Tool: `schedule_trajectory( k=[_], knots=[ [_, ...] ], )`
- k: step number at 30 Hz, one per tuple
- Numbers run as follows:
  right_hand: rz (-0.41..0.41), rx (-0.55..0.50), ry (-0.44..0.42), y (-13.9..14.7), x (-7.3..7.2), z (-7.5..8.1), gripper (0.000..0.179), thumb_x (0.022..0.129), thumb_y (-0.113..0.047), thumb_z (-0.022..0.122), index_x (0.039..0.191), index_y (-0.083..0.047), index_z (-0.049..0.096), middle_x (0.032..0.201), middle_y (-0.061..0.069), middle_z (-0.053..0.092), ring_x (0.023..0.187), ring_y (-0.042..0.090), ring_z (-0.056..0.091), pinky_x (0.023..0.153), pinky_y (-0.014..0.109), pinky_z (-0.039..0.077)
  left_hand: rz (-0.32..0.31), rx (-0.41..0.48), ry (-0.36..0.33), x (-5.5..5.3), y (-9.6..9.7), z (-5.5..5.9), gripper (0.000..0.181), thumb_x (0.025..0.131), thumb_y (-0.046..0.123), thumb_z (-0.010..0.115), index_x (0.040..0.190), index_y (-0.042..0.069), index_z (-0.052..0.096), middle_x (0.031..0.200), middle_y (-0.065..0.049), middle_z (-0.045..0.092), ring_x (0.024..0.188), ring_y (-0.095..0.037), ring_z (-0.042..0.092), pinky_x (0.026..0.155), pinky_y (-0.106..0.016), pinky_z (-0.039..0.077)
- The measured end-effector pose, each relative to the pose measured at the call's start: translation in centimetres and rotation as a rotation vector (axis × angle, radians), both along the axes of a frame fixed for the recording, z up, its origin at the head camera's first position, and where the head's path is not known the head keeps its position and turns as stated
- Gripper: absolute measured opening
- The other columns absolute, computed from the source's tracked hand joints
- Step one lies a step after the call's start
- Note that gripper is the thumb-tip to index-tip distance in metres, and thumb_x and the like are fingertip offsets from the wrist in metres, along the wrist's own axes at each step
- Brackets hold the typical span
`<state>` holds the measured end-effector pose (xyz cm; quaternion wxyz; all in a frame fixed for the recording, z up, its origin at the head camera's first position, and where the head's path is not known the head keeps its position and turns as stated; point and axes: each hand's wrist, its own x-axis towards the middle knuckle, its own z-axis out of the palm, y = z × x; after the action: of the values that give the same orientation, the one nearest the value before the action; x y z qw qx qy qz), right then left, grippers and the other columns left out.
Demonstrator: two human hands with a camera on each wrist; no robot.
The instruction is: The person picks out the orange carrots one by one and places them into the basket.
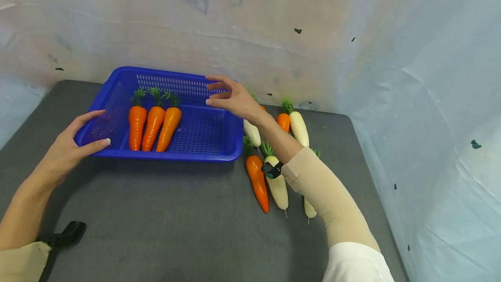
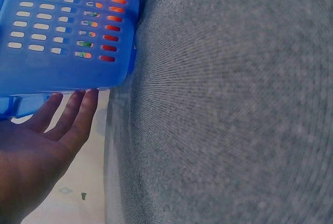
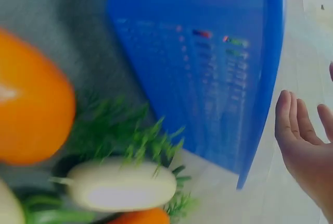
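Observation:
A blue plastic basket (image 1: 199, 156) with slotted walls stands towards the back left of the table. Three orange carrots (image 1: 153, 127) with green tops lie side by side in its left part. My left hand (image 1: 72, 142) grips the basket's left rim near the front corner, its thumb over the edge; the left wrist view shows fingertips (image 2: 91, 99) against the rim. Above the basket's right end is my right hand (image 1: 238, 101), fingers loosely bent and apart, holding nothing. In the right wrist view that hand (image 3: 307, 146) is beside the basket wall (image 3: 208, 88), not touching it.
Right of the basket, more carrots (image 1: 257, 182) and several white radishes (image 1: 278, 190) lie on the dark grey table (image 1: 168, 221), partly hidden by my right arm. Pale sheeting (image 1: 274, 21) rises behind the table and along its right side.

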<state>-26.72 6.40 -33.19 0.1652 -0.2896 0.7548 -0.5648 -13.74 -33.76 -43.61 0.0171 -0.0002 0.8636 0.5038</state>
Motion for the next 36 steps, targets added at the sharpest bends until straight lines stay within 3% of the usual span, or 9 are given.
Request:
schedule_trajectory(
  k=[6, 13, 16, 19, 22, 24, 26, 34, 36],
  knots=[
    [-0.042, 0.010, 0.016, 1.9, 0.8, 0.8, 0.061, 0.095, -0.006, 0.065, 0.150, -0.004, 0.040, 0.145, 0.021, 0.047, 0.124, 0.035, 0.054, 0.097, 0.037, 0.049, 0.003, 0.008, -0.002, 0.2, -0.2, -0.2, 0.072, 0.101, 0.023, 0.060, 0.156, 0.044, 0.018, 0.167, -0.007, 0.002, 0.134, -0.036, 0.026, 0.080, -0.003, 0.035],
    [-0.098, -0.011, 0.027, 4.5, 0.6, 0.2, 0.057, 0.095, -0.003, 0.064, 0.148, -0.002, 0.042, 0.142, 0.020, 0.050, 0.122, 0.035, 0.055, 0.097, 0.039, 0.049, 0.016, 0.003, -0.004, 0.6, -0.3, -0.4, 0.073, 0.101, 0.023, 0.059, 0.156, 0.045, 0.017, 0.167, -0.007, 0.000, 0.135, -0.042, 0.022, 0.100, -0.015, 0.032],
    [-0.122, -0.030, 0.037, 6.0, 0.6, -0.1, 0.056, 0.095, -0.002, 0.064, 0.147, -0.001, 0.043, 0.142, 0.025, 0.048, 0.122, 0.039, 0.055, 0.097, 0.040, 0.050, 0.017, 0.015, -0.009, 0.6, -0.2, -0.4, 0.073, 0.101, 0.024, 0.059, 0.156, 0.045, 0.016, 0.167, -0.008, -0.002, 0.136, -0.047, 0.021, 0.113, -0.033, 0.031],
    [-0.157, -0.025, 0.030, 7.9, 0.4, -1.0, 0.055, 0.095, -0.002, 0.063, 0.147, -0.003, 0.044, 0.142, 0.024, 0.049, 0.123, 0.040, 0.054, 0.097, 0.042, 0.050, 0.010, 0.019, -0.008, 0.4, 0.1, -0.3, 0.073, 0.100, 0.025, 0.060, 0.156, 0.045, 0.016, 0.167, -0.010, -0.005, 0.135, -0.053, 0.018, 0.109, -0.070, 0.019],
    [-0.198, -0.013, 0.030, 10.0, 0.2, -2.2, 0.056, 0.095, -0.003, 0.064, 0.147, -0.006, 0.044, 0.141, 0.020, 0.051, 0.123, 0.040, 0.054, 0.097, 0.044, 0.049, -0.007, 0.005, 0.007, 0.2, 0.3, -0.3, 0.073, 0.100, 0.024, 0.061, 0.157, 0.043, 0.019, 0.167, -0.009, -0.001, 0.136, -0.043, 0.025, 0.114, -0.045, 0.032],
    [-0.225, 0.001, 0.039, 11.3, -0.1, -2.9, 0.056, 0.096, -0.005, 0.064, 0.148, -0.009, 0.045, 0.142, 0.017, 0.051, 0.124, 0.039, 0.053, 0.098, 0.045, 0.049, -0.020, 0.002, 0.019, 0.0, 0.3, -0.3, 0.073, 0.100, 0.022, 0.061, 0.157, 0.041, 0.020, 0.166, -0.008, 0.003, 0.132, -0.028, 0.031, 0.100, -0.018, 0.040],
    [-0.249, 0.005, 0.043, 12.3, 0.0, -3.3, 0.055, 0.096, -0.007, 0.065, 0.147, -0.012, 0.046, 0.141, 0.014, 0.052, 0.124, 0.037, 0.054, 0.098, 0.046, 0.048, -0.022, 0.004, 0.025, -0.1, 0.2, -0.2, 0.072, 0.100, 0.021, 0.061, 0.157, 0.040, 0.022, 0.166, -0.007, 0.008, 0.125, -0.018, 0.036, 0.078, -0.004, 0.037],
    [-0.320, 0.017, 0.044, 14.4, 0.2, -4.1, 0.054, 0.096, -0.013, 0.068, 0.146, -0.018, 0.048, 0.140, 0.010, 0.053, 0.124, 0.031, 0.055, 0.100, 0.048, 0.047, -0.008, -0.004, 0.014, 0.2, 0.1, 0.1, 0.072, 0.100, 0.024, 0.060, 0.157, 0.041, 0.020, 0.166, -0.005, 0.003, 0.129, -0.033, 0.030, 0.076, -0.004, 0.036],
    [-0.354, 0.021, 0.045, 14.6, 0.3, -4.3, 0.054, 0.095, -0.014, 0.069, 0.145, -0.018, 0.049, 0.139, 0.011, 0.054, 0.124, 0.029, 0.056, 0.100, 0.047, 0.047, -0.005, 0.005, 0.007, 0.2, 0.2, 0.1, 0.072, 0.101, 0.024, 0.060, 0.157, 0.042, 0.019, 0.167, -0.005, 0.001, 0.131, -0.037, 0.028, 0.090, -0.010, 0.039]
  ],
)
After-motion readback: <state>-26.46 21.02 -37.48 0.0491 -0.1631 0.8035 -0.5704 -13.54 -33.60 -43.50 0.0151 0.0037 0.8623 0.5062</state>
